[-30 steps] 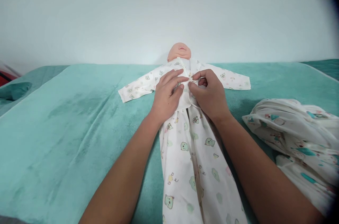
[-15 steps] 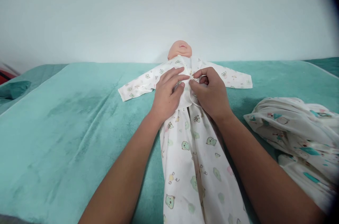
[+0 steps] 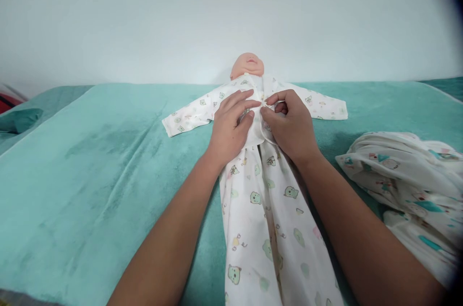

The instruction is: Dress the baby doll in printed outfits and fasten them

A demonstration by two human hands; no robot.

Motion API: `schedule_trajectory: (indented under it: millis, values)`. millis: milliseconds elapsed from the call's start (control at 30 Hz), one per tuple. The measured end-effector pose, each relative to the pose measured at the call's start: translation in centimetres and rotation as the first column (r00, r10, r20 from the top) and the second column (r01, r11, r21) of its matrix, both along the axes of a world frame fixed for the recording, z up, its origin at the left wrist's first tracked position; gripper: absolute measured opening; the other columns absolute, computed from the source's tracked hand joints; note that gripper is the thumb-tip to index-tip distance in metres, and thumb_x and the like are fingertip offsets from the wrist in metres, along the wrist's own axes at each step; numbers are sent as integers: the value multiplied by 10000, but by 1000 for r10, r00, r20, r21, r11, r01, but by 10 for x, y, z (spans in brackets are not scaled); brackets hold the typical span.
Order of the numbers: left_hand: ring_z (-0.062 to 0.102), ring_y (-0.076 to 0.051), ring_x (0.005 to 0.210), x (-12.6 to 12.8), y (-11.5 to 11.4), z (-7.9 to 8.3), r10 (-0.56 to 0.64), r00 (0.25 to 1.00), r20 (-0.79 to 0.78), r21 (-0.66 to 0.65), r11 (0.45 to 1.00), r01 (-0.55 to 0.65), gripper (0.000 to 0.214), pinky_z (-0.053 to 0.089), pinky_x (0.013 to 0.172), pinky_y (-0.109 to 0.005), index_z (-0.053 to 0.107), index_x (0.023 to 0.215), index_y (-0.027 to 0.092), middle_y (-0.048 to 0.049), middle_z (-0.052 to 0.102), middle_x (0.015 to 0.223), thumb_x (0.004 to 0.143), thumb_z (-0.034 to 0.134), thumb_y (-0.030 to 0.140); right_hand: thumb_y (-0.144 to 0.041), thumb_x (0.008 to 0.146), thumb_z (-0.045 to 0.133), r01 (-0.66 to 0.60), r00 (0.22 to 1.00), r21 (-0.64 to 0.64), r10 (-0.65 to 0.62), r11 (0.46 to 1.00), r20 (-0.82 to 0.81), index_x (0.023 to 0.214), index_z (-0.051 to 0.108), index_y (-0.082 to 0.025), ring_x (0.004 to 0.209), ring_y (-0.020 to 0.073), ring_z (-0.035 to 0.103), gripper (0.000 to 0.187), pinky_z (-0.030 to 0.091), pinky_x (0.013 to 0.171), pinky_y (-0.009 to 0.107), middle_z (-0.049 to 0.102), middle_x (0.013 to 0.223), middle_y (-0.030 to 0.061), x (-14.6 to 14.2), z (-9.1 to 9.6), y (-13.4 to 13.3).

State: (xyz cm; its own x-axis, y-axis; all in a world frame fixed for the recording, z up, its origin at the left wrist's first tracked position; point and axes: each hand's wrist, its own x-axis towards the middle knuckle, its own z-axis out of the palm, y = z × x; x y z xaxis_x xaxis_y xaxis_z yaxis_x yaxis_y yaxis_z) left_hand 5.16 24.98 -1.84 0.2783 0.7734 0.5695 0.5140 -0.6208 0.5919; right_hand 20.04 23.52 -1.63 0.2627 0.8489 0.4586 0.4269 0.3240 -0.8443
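Note:
A baby doll lies on its back, dressed in a white printed baby shirt and matching printed baby pants. My left hand rests on the shirt's chest with its fingers stretched out and apart. Its index fingertip reaches the shirt's front opening. On the other side of that opening, my right hand is closed in a pinch on the edge of the shirt between thumb and index finger. The shirt's lower front hangs over the top of the pants. Small fasteners at the pinch are too tiny to make out.
A teal plush cover spreads under the doll, creased at the left. Bunched white printed cloth lies at the right, near my right forearm. A pale wall rises behind the doll's head.
The whole view has shifted slightly. Both hands keep nearly the same places on the shirt, the left lying flat and the right pinching its edge.

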Motion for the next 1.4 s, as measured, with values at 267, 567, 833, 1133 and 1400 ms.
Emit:
schedule_trajectory:
  millis: [267,567,833,1133,1400]
  values:
    - [432,-180,1399,0,-1,0,3,1000,1,-5,1000,-3,275,362,1190,-408,686,1130,276,6,585,1428,964,482,194,-123,746,618,3,1000,-13,-3,1000,0,841,565,-223,726,134,513,148,422,710,316,538,854,-20,0,1,1]
    - [432,-173,1398,1,-1,0,5,1000,5,-7,1000,-5,275,363,1190,-399,688,1121,281,18,587,1426,960,484,190,-140,759,620,-3,1000,1,3,1000,9,847,562,-222,738,133,519,133,422,712,310,554,879,-16,1,-1,1]
    - [432,-192,1402,0,0,-1,9,1000,-5,2,1000,-9,277,374,1182,-428,683,1124,284,7,580,1435,970,464,214,-168,768,609,-1,1000,23,0,1000,27,833,554,-236,753,151,517,109,427,697,314,541,829,-14,1,-1,1]
    - [432,-195,1402,0,1,-2,17,999,-29,15,1000,-17,263,366,1185,-423,674,1128,287,10,573,1442,982,460,243,-155,773,612,-3,1000,5,3,1000,21,849,559,-229,739,144,509,119,418,681,312,533,833,-14,1,-1,0]
    - [429,-188,1404,0,1,-2,10,1000,-24,17,1000,-10,258,366,1188,-417,673,1134,283,6,573,1440,984,468,237,-158,768,612,2,1000,14,-2,1000,26,840,560,-236,726,148,502,118,417,677,317,532,815,-16,1,-2,0]
